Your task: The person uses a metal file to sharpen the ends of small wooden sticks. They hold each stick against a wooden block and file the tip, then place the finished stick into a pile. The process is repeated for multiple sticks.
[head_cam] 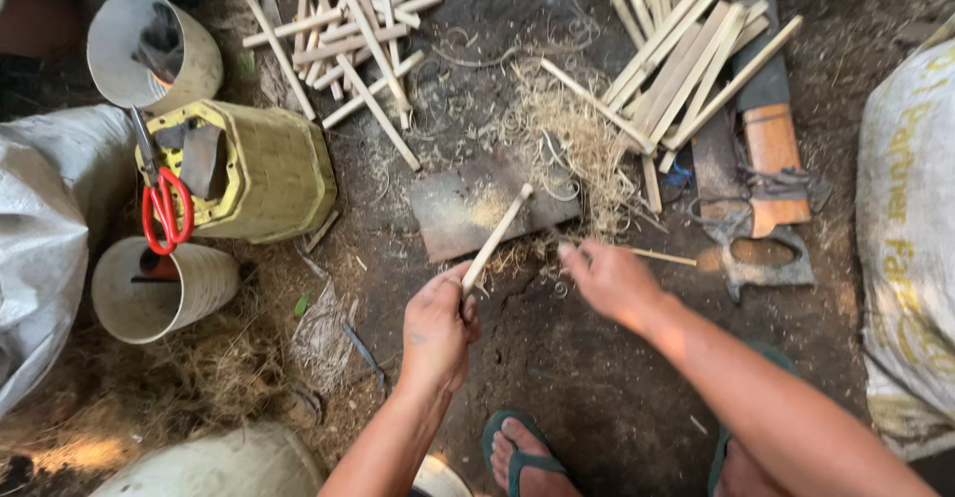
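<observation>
My left hand (438, 326) grips a pale bamboo stick (497, 236) by its lower end; the stick slants up to the right, its tip over a flat dark board (453, 218) on the dirt floor. My right hand (607, 278) is blurred, reaching down toward a thin sliver of bamboo (662, 256) on the ground just to its right; whether the fingers touch it is unclear. Pale wood shavings (572, 134) lie heaped behind the board.
Piles of split bamboo sticks lie at top centre (353, 44) and top right (676, 59). A saw (756, 258) and a big knife (771, 124) rest at right. Woven basket with red scissors (164, 208), two cylinders (149, 49), sacks at both sides, my sandalled foot (517, 452).
</observation>
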